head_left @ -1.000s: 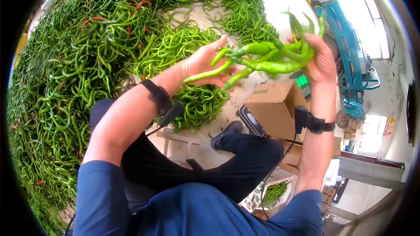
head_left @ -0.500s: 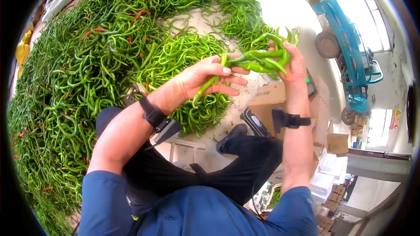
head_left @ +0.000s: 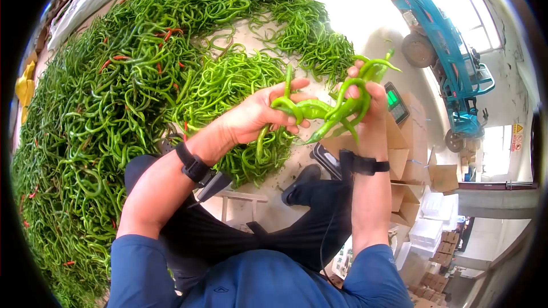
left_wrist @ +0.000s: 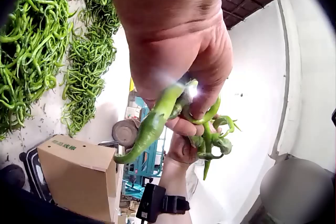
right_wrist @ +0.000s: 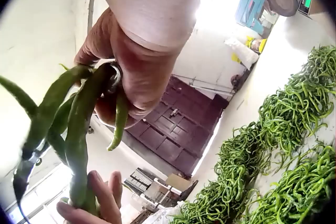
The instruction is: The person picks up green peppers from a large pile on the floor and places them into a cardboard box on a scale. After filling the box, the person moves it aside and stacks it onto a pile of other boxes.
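In the head view, my left hand [head_left: 251, 118] holds green chili peppers, with one pepper's stem end sticking up past the fingers. The left wrist view shows a thick chili pepper [left_wrist: 149, 129] slanting down from that hand's grip. My right hand [head_left: 377, 101] grips a bunch of long, curved green chili peppers [head_left: 349, 108] by one end, and their other ends reach across to the left hand's fingertips. From the right wrist, several peppers [right_wrist: 79, 129] hang out of the fist, and the left fingers [right_wrist: 102, 198] touch the lower end of one.
A large pile of dark green chilies [head_left: 85, 125] with a few red ones spreads at left. A lighter green heap [head_left: 234, 80] lies before me. A cardboard box [left_wrist: 76, 166] and a scale display [head_left: 394, 100] stand at right, with a blue vehicle [head_left: 451, 63] beyond.
My right hand has moved left and down with its pepper bunch, nearer my left hand. The left fingers, spread a second ago, now curl about peppers.
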### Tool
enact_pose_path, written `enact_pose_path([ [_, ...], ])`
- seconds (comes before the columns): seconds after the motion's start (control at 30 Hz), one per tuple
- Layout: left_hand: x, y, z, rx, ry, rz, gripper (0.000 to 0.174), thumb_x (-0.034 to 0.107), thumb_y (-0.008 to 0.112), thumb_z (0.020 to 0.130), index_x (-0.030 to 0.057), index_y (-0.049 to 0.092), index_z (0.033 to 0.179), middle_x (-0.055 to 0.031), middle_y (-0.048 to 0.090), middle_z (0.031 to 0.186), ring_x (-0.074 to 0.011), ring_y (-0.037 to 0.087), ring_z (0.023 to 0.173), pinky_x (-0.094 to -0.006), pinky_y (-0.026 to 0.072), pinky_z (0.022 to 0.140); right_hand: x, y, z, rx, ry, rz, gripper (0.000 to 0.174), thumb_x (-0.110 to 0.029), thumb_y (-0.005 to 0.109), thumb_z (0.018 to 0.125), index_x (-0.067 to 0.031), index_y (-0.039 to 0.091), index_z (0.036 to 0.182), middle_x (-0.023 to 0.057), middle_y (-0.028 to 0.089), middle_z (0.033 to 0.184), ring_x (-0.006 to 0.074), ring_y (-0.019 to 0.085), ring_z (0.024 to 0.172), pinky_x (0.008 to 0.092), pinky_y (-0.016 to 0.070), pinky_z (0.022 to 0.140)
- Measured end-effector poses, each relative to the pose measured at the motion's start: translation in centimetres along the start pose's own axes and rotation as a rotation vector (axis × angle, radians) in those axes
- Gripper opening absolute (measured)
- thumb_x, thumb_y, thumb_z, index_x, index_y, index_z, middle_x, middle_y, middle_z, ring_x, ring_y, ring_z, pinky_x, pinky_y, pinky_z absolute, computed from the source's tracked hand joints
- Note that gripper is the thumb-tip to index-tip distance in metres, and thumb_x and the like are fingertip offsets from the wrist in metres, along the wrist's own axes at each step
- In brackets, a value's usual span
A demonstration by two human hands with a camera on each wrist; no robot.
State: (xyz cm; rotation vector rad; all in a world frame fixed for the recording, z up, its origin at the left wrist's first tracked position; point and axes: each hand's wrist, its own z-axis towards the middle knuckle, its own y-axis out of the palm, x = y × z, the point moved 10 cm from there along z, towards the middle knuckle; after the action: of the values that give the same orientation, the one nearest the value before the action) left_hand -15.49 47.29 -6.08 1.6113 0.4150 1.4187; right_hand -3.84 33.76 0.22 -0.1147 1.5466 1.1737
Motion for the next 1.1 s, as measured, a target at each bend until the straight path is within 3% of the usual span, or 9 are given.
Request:
enact_pose_path([
  [0.1, -0.7, -0.3, 0.3, 0.000, -0.042, 0.017, 0.066, -0.007, 0.068, 0.085, 0.0027, 0.048, 0.147, -0.0154, 0.065, 0.130, -0.0246, 0.070, 0.103, -0.0352, 0.0598, 0.088, -0.8, 1.4, -0.3, -0.063, 0.009, -0.115, 0.046, -0.014, 0.065, 0.090, -0.0037, 0.055, 0.134, 0.0117, 0.062, 0.118, 0.0161, 0.062, 0.078, 0.0344, 0.0500, 0.073],
  [0.13, -0.8, -0.5, 0.3, 0.000, -0.050, 0.028, 0.062, -0.007, 0.068, 0.086, 0.0015, 0.050, 0.145, -0.0157, 0.066, 0.128, -0.0247, 0.070, 0.103, -0.0357, 0.0595, 0.089, -0.8, 1.6, -0.3, -0.033, 0.021, -0.138, 0.040, -0.014, 0.064, 0.091, -0.0024, 0.059, 0.129, 0.0133, 0.063, 0.116, 0.0142, 0.061, 0.077, 0.0341, 0.0497, 0.073],
  [0.23, -0.7, -0.3, 0.3, -0.011, -0.026, 0.015, 0.050, -0.003, 0.068, 0.088, 0.0014, 0.058, 0.136, -0.0161, 0.068, 0.123, -0.0248, 0.070, 0.102, -0.0357, 0.0594, 0.089, -1.1, 0.3, -0.7, 0.143, 0.025, -0.127, 0.041, -0.008, 0.066, 0.088, 0.0021, 0.057, 0.127, 0.0209, 0.065, 0.114, 0.0200, 0.063, 0.076, 0.0391, 0.0524, 0.076],
  [0.33, -1.0, -1.0, 0.2, 0.001, -0.104, 0.057, 0.045, -0.001, 0.070, 0.089, 0.0024, 0.060, 0.132, -0.0166, 0.069, 0.119, -0.0248, 0.071, 0.100, -0.0361, 0.0597, 0.086, -1.1, -0.9, -1.0, 0.233, 0.040, -0.032, 0.039, -0.006, 0.065, 0.090, 0.0029, 0.057, 0.128, 0.0223, 0.066, 0.115, 0.0212, 0.065, 0.077, 0.0399, 0.0548, 0.076],
  [0.37, -0.6, -0.6, 0.4, 0.013, -0.018, -0.019, 0.041, -0.002, 0.069, 0.087, 0.0032, 0.061, 0.127, -0.0177, 0.070, 0.115, -0.0259, 0.071, 0.099, -0.0359, 0.0599, 0.083, -1.1, -1.2, -1.4, 0.235, 0.040, -0.053, 0.039, -0.006, 0.065, 0.091, 0.0031, 0.057, 0.128, 0.0225, 0.067, 0.115, 0.0219, 0.065, 0.078, 0.0401, 0.0558, 0.076],
  [0.47, -0.8, -1.5, 0.6, 0.017, -0.044, -0.058, 0.041, -0.002, 0.065, 0.081, 0.0025, 0.064, 0.122, -0.0165, 0.069, 0.116, -0.0282, 0.070, 0.100, -0.0386, 0.0588, 0.083, -1.5, -1.4, -2.4, 0.325, 0.024, -0.245, 0.044, -0.013, 0.068, 0.090, 0.0026, 0.056, 0.130, 0.0200, 0.066, 0.112, 0.0205, 0.065, 0.081, 0.0398, 0.0554, 0.077],
  [0.77, -2.7, -3.5, 0.8, 0.232, -0.144, -0.069, 0.054, -0.008, 0.054, 0.074, 0.0034, 0.059, 0.127, -0.0150, 0.069, 0.112, -0.0265, 0.068, 0.089, -0.0375, 0.0581, 0.073, -1.4, -0.1, -4.2, 0.395, 0.066, -0.355, 0.045, -0.002, 0.075, 0.085, 0.0005, 0.056, 0.125, 0.0214, 0.068, 0.110, 0.0226, 0.069, 0.086, 0.0344, 0.0597, 0.078],
  [0.97, -3.3, -5.0, 1.3, 0.330, -0.143, -0.002, 0.056, -0.007, 0.053, 0.073, 0.0000, 0.057, 0.128, -0.0125, 0.068, 0.109, -0.0237, 0.067, 0.090, -0.0376, 0.0583, 0.074, -0.3, -2.3, -4.8, 0.471, 0.151, -0.297, 0.030, -0.003, 0.070, 0.090, 0.0040, 0.061, 0.118, 0.0168, 0.070, 0.101, 0.0220, 0.070, 0.082, 0.0342, 0.0587, 0.075],
  [1.1, -2.6, -5.8, 1.5, 0.334, -0.075, -0.063, 0.053, 0.004, 0.056, 0.077, 0.0012, 0.058, 0.130, -0.0126, 0.066, 0.109, -0.0212, 0.065, 0.087, -0.0300, 0.0555, 0.071, 1.4, -4.5, -5.0, 0.512, 0.287, -0.152, 0.017, -0.009, 0.067, 0.096, 0.0043, 0.066, 0.106, 0.0149, 0.072, 0.091, 0.0228, 0.071, 0.082, 0.0358, 0.0589, 0.080],
])
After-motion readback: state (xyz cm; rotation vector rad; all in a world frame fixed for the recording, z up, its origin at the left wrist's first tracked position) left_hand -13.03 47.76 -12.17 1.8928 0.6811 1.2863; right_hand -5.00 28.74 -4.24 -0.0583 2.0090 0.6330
